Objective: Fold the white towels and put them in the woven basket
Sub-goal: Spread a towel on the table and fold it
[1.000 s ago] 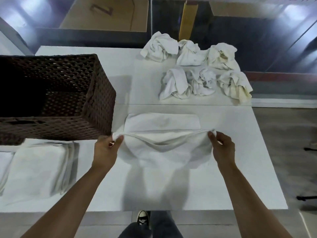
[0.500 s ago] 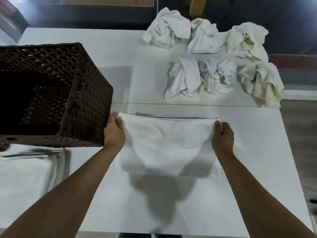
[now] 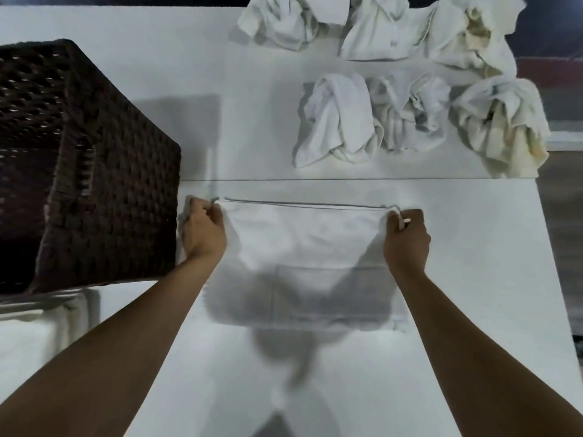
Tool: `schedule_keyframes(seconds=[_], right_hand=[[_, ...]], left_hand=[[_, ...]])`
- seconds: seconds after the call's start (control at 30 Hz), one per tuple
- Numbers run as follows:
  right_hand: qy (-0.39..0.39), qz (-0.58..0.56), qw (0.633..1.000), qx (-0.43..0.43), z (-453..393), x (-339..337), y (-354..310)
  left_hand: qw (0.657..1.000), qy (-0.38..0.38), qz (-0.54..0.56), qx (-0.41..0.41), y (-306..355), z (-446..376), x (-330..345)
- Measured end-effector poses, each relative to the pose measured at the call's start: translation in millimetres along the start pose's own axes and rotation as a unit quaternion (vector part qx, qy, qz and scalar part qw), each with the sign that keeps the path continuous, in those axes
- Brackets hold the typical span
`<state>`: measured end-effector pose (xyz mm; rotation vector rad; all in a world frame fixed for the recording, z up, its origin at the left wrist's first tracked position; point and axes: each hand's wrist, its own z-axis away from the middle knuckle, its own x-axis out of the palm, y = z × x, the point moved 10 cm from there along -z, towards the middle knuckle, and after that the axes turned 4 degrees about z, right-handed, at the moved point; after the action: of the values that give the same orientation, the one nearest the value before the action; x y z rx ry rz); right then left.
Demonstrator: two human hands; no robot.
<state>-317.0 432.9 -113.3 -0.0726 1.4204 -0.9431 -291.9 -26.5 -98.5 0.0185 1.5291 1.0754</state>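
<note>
A white towel (image 3: 303, 247) lies folded in half on the white table (image 3: 473, 247), its two layers lined up along the far edge. My left hand (image 3: 203, 233) pinches its far left corner and my right hand (image 3: 407, 236) pinches its far right corner. The dark brown woven basket (image 3: 104, 190) stands just left of my left hand, its opening dark and its inside hidden. Several crumpled white towels (image 3: 340, 121) lie in two rows at the far right of the table.
A folded white towel (image 3: 34, 339) lies at the near left, partly under the basket's front edge. The table's right edge (image 3: 555, 279) runs close past the towel pile, with dark floor beyond it. A seam crosses the tabletop just beyond the towel.
Both hands carried the towel's near edge away from me and laid it on the far edge, so the towel now lies doubled. The view has tilted further down and closer.
</note>
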Motion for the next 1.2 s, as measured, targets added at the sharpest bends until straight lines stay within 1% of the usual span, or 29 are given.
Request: schedule_keyframes(seconds=[0.07, 0.1, 0.13, 0.17, 0.23, 0.27, 0.3, 0.33, 0.37, 0.43, 0.53, 0.67, 0.8, 0.93, 1.03, 1.13, 1.2], right_hand=[[0.039, 0.010, 0.999, -0.037, 5.5, -4.2, -9.6], [0.070, 0.045, 0.994, -0.077, 10.0, -9.0, -19.0], [0.095, 0.092, 0.983, -0.126, 17.1, -12.5, -31.5], [0.100, 0.133, 0.967, -0.190, 27.3, -11.4, -47.2], [0.055, 0.178, 0.925, -0.332, 51.0, 5.2, -70.9], [0.025, 0.191, 0.905, -0.379, 60.5, 15.7, -73.9], [0.000, 0.204, 0.893, -0.401, 65.8, 24.9, -71.2], [-0.018, 0.216, 0.890, -0.402, 67.3, 31.2, -66.2], [-0.030, 0.227, 0.891, -0.391, 65.8, 34.8, -60.9], [-0.048, 0.255, 0.893, -0.367, 61.8, 37.2, -54.4], [-0.055, 0.282, 0.900, -0.328, 64.5, 29.5, -48.9], [-0.048, 0.276, 0.929, -0.243, 83.5, 10.2, -29.5], [-0.052, 0.282, 0.942, -0.175, 119.1, -1.2, -1.6], [-0.060, 0.284, 0.950, -0.113, 164.3, 2.2, 29.2], [-0.056, 0.274, 0.955, -0.096, 188.1, 8.2, 37.4], [-0.056, 0.262, 0.960, -0.080, 194.2, 8.8, 38.1], [-0.059, 0.256, 0.964, -0.050, 194.3, 5.1, 41.9]], left_hand=[[0.999, 0.020, -0.031, 0.034, 6.2, 8.3, -7.0], [0.994, 0.033, -0.072, 0.069, 13.9, 17.3, -12.0], [0.986, 0.042, -0.109, 0.118, 24.9, 30.2, -15.6], [0.975, 0.040, -0.128, 0.178, 37.8, 48.5, -16.2], [0.951, -0.002, -0.124, 0.284, 55.0, 97.1, -7.3], [0.941, -0.043, -0.121, 0.314, 54.4, 121.9, 2.1], [0.932, -0.096, -0.127, 0.325, 47.9, 143.6, 14.3], [0.923, -0.142, -0.143, 0.327, 37.9, 162.1, 25.4], [0.916, -0.169, -0.166, 0.325, 26.6, 174.9, 33.0], [0.909, -0.188, -0.196, 0.316, 10.5, 181.4, 38.9], [0.900, -0.187, -0.219, 0.327, 12.6, 170.4, 39.3], [0.884, -0.159, -0.248, 0.363, 24.9, 138.3, 40.2], [0.863, -0.171, -0.292, 0.376, 35.6, 112.5, 48.7], [0.863, -0.177, -0.304, 0.362, 43.9, 112.5, 48.3], [0.865, -0.192, -0.313, 0.341, 38.5, 118.6, 51.1], [0.867, -0.198, -0.315, 0.330, 28.7, 127.8, 47.8], [0.883, -0.190, -0.289, 0.317, 22.1, 139.6, 35.3]])
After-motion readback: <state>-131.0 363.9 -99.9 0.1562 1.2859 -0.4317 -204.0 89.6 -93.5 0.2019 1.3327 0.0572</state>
